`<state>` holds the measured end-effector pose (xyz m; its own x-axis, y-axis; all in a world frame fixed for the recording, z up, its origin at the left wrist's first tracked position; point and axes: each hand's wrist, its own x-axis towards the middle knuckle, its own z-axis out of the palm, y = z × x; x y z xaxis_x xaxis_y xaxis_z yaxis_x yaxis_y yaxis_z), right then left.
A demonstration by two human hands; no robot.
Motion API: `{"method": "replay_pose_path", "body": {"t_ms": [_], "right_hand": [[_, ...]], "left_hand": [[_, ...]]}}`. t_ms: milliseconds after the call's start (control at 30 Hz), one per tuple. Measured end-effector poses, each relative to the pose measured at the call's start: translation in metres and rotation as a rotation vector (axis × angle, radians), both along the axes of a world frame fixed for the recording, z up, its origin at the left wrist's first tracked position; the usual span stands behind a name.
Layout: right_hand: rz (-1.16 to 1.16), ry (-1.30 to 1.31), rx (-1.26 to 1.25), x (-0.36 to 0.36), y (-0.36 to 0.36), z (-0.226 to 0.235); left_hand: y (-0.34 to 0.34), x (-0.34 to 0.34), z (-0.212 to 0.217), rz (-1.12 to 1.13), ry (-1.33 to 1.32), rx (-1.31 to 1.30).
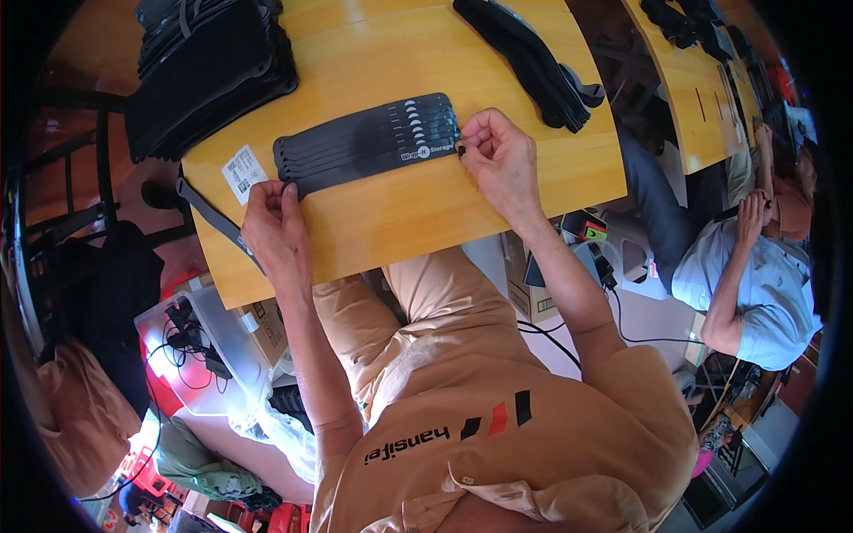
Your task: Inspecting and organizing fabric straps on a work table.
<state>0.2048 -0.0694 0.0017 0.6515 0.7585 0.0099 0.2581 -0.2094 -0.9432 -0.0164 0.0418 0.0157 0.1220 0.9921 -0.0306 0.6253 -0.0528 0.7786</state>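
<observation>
- The person's tan shirt [498,444] and tan trousers [435,302] filled the lower middle of the view, both forearms reaching up from there to the table.
- To the left of the legs, a clear plastic bin [200,355] with black cables sat on the floor below the table edge.
- The wooden table [400,222] lay just past the knees, its near edge curving across the view.
- The left hand [274,222] rested on the tabletop, fingers curled down and fingertips pressing the left end of a fanned row of black straps [369,142]; it pinned rather than gripped them.
- The right hand [499,155] was loosely closed, thumb and fingertips pinching the right end of the same straps.
- The straps lay flat in the middle of the table between the two hands, overlapped like steps, each with a small white mark near its right end.
- A white label [243,171] lay just left of the straps, near the left hand.
- Farther back, a thick stack of black straps [209,71] sat at the table's far left, and a smaller black bundle [533,58] at the far right.
- At the right, another person in a light blue shirt [755,293] sat at a second table [702,98].
</observation>
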Motion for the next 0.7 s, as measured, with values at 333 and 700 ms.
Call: {"method": "replay_pose_path", "body": {"t_ms": [333,700], "right_hand": [[-0.007,0.015,0.013,-0.0034,0.0004,0.0011],[-0.009,-0.052,0.012,-0.0011,-0.0001,-0.0033]], "left_hand": [[0.0052,-0.0056,-0.0044,0.024,-0.039,-0.033],[0.0035,-0.0025,0.0020,0.022,-0.068,-0.076]]}}
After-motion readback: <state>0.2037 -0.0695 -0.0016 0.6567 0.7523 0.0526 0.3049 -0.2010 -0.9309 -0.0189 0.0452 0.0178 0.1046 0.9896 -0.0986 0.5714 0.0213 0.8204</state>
